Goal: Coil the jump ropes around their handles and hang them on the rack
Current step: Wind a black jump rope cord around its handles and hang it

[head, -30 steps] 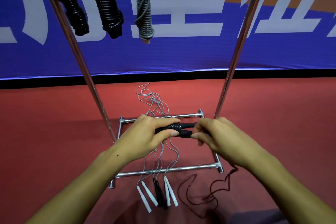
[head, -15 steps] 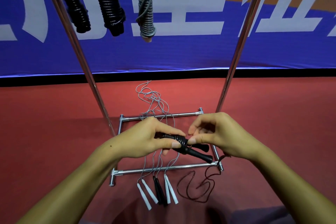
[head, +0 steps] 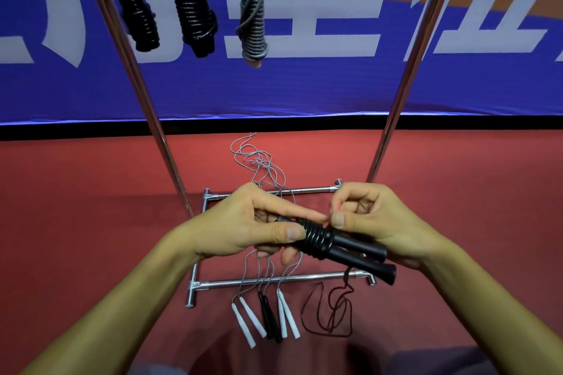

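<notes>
My left hand (head: 243, 225) grips the near end of a pair of black jump rope handles (head: 353, 248), held side by side and pointing down to the right. Several turns of black cord (head: 313, 236) wrap them beside my left thumb. My right hand (head: 377, 222) pinches the cord at the handles with thumb and forefinger. The loose dark cord (head: 332, 310) trails to the red floor. Three coiled ropes hang from the rack above: two black (head: 134, 6) (head: 192, 0) and one grey (head: 253, 12).
The chrome rack's two poles (head: 143, 91) (head: 417, 58) rise from a base frame (head: 274, 278) on the red floor. Below my hands lie white handles (head: 246, 320) (head: 288, 313) and black handles (head: 269, 316) with tangled grey cord (head: 259, 161). A blue banner (head: 304, 88) stands behind.
The handles have tilted from level to pointing down-right, and more cord turns sit on them. My right hand left the handle ends and now pinches the cord near the wraps.
</notes>
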A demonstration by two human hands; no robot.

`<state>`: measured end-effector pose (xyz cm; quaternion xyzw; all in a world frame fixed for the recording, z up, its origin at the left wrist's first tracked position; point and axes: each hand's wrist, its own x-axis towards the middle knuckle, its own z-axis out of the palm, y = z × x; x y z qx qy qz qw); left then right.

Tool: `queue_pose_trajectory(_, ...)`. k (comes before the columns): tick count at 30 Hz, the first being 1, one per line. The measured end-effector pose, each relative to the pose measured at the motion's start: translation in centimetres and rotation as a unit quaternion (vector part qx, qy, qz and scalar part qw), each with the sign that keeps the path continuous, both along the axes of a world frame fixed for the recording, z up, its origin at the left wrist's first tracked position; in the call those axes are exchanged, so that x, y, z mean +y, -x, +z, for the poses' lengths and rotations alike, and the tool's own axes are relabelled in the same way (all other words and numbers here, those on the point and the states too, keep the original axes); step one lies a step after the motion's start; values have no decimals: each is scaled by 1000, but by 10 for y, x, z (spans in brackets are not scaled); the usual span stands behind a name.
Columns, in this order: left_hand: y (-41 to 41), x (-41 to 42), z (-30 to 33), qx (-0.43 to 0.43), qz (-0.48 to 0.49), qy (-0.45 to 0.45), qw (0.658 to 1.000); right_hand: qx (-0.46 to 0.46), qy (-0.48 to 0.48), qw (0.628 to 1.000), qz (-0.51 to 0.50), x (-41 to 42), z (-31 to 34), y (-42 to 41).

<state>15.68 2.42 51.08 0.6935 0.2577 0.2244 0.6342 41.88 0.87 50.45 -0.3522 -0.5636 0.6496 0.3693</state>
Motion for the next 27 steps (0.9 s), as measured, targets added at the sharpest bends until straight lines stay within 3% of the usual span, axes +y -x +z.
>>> queue_pose_trajectory(4,-1,-3,2,-41,23,14,999,55,27,998,-32,-2,-2,8)
queue_pose_trajectory(9,-1,-2,1,-70,17,19,997,74,-18,996,-44,-1,-9,16)
queue_pose_trajectory(15,-3,-2,-1,-105,63,4,992,25,-136,981,-137,-4,-14,27)
queue_pose_trajectory(19,-9,-1,-5,-139,119,1,983,-15,-158,977,-145,-11,-16,35)
queue_pose_trajectory(27,-9,4,-8,-116,196,-33,973,-18,-157,978,-137,-18,-16,44)
